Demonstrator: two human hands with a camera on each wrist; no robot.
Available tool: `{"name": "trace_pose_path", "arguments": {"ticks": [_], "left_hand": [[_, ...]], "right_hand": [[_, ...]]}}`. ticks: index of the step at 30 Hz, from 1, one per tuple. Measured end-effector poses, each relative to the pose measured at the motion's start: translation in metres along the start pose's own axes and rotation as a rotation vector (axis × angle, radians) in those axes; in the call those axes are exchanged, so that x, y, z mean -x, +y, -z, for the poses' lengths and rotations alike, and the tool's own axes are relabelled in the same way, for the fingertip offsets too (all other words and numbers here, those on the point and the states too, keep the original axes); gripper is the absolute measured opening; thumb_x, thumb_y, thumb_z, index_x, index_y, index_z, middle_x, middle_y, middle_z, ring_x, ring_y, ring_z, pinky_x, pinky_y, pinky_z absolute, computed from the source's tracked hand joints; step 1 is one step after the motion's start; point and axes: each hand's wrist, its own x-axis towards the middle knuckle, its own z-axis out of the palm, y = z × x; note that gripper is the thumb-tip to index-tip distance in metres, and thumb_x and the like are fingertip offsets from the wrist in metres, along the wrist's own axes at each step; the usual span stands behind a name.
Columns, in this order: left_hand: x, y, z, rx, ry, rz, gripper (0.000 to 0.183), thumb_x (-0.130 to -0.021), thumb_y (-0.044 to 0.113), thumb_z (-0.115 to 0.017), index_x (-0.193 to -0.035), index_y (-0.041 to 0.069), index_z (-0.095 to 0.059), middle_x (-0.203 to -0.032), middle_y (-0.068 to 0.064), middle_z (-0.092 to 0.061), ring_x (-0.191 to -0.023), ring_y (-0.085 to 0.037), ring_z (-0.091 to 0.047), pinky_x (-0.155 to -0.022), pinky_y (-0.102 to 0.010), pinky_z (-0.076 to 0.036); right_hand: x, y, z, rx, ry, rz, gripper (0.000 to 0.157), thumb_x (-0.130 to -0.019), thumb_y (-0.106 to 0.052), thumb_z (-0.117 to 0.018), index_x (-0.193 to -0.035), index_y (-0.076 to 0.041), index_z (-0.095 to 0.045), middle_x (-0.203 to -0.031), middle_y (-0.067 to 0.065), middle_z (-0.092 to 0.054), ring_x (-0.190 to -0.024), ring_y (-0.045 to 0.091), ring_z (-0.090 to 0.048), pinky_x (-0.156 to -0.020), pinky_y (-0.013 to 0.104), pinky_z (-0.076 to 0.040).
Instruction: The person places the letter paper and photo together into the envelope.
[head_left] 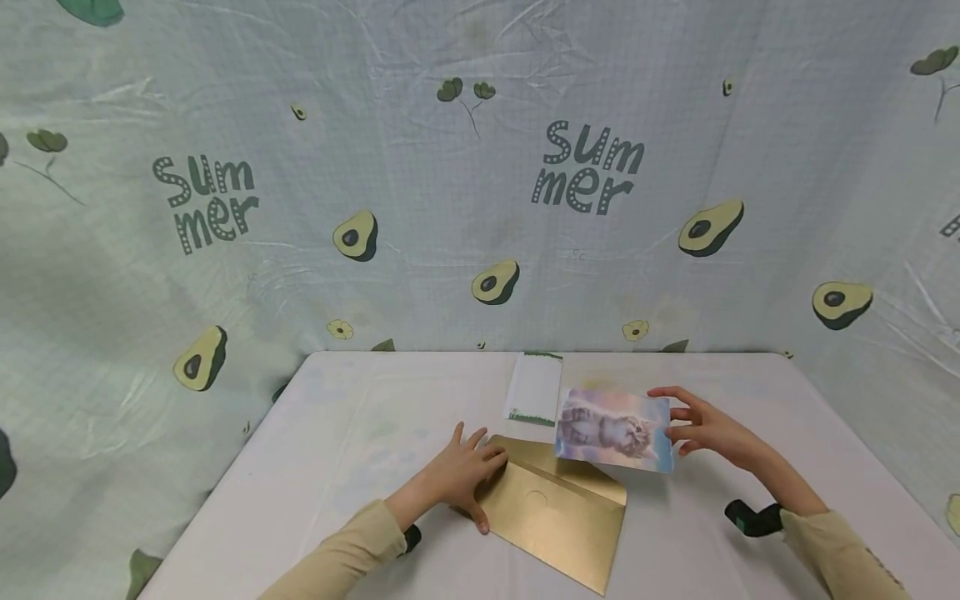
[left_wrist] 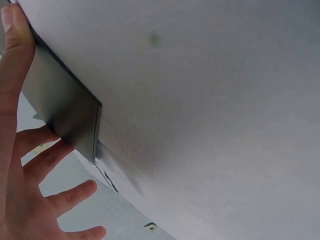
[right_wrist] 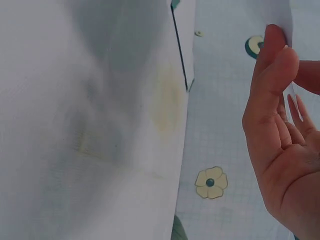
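Observation:
A gold envelope (head_left: 551, 521) lies on the table with its flap open toward the back. My left hand (head_left: 456, 471) holds its left end; in the left wrist view, the thumb is on one edge of the envelope (left_wrist: 62, 95) and two fingers are at the opposite edge, the others spread. My right hand (head_left: 708, 429) pinches the right edge of a picture card (head_left: 615, 427) with a cat on a pastel background. The card is tilted above the table, its left part overlapping the envelope flap. From the right wrist, only a pale strip of the card (right_wrist: 277, 12) shows between the fingers.
Behind the envelope lies a white sheet (head_left: 534, 387) with green borders at its ends. The white table (head_left: 360, 442) ends at a hanging cloth (head_left: 420, 183) printed with avocados and lettering. A black wrist device (head_left: 752, 518) sits by the right sleeve.

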Motion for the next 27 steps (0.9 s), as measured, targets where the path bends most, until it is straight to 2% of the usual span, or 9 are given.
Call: {"name": "trace_pose_path", "arguments": {"ticks": [3,7,12,15,20,27], "left_hand": [[0.001,0.000,0.001,0.008,-0.002,0.001,0.107,-0.047,0.077,-0.060,-0.135,0.019,-0.039,-0.135,0.001,-0.043,-0.129,-0.030,-0.034,-0.098,-0.057,-0.029],[0.001,0.000,0.001,0.026,0.005,-0.008,0.107,-0.048,0.077,-0.060,-0.135,0.018,-0.039,-0.135,0.000,-0.043,-0.128,-0.031,-0.035,-0.098,-0.059,-0.028],[0.001,-0.001,-0.001,0.020,0.020,-0.015,0.107,-0.048,0.078,-0.058,-0.134,0.018,-0.040,-0.134,0.001,-0.044,-0.128,-0.032,-0.035,-0.097,-0.059,-0.029],[0.001,-0.001,-0.001,0.015,0.028,-0.017,0.107,-0.048,0.079,-0.058,-0.134,0.018,-0.040,-0.134,0.001,-0.044,-0.128,-0.032,-0.035,-0.096,-0.059,-0.030],[0.001,-0.001,-0.001,0.019,0.025,-0.024,0.108,-0.047,0.079,-0.058,-0.134,0.018,-0.039,-0.135,0.000,-0.043,-0.128,-0.032,-0.035,-0.097,-0.059,-0.029],[0.001,-0.002,-0.002,0.011,0.035,-0.024,0.108,-0.047,0.079,-0.057,-0.134,0.019,-0.039,-0.134,0.000,-0.043,-0.128,-0.032,-0.034,-0.097,-0.059,-0.029]], "right_hand": [[-0.001,0.000,-0.003,0.013,-0.021,0.019,0.056,-0.088,-0.015,-0.054,-0.136,-0.011,-0.024,-0.104,0.006,-0.053,-0.078,0.016,-0.059,-0.064,0.040,-0.051],[-0.001,0.001,-0.005,0.025,-0.038,0.029,0.057,-0.088,-0.014,-0.054,-0.135,-0.006,-0.022,-0.091,0.007,-0.052,-0.071,0.017,-0.057,-0.062,0.039,-0.050],[-0.002,0.003,-0.006,0.040,-0.050,0.046,0.055,-0.088,-0.014,-0.053,-0.134,-0.005,-0.023,-0.081,0.003,-0.049,-0.066,0.010,-0.055,-0.060,0.038,-0.050],[-0.003,0.005,-0.006,0.041,-0.057,0.056,0.051,-0.089,-0.014,-0.052,-0.132,-0.006,-0.025,-0.077,0.004,-0.050,-0.068,0.015,-0.057,-0.058,0.037,-0.049],[-0.005,0.010,-0.008,0.033,-0.079,0.055,0.047,-0.091,-0.017,-0.050,-0.130,-0.003,-0.028,-0.077,0.007,-0.057,-0.076,0.026,-0.059,-0.057,0.036,-0.048],[-0.010,0.016,-0.015,0.012,-0.112,0.037,0.046,-0.092,-0.019,-0.049,-0.130,-0.001,-0.031,-0.081,0.006,-0.063,-0.077,0.025,-0.060,-0.055,0.032,-0.046]]}}
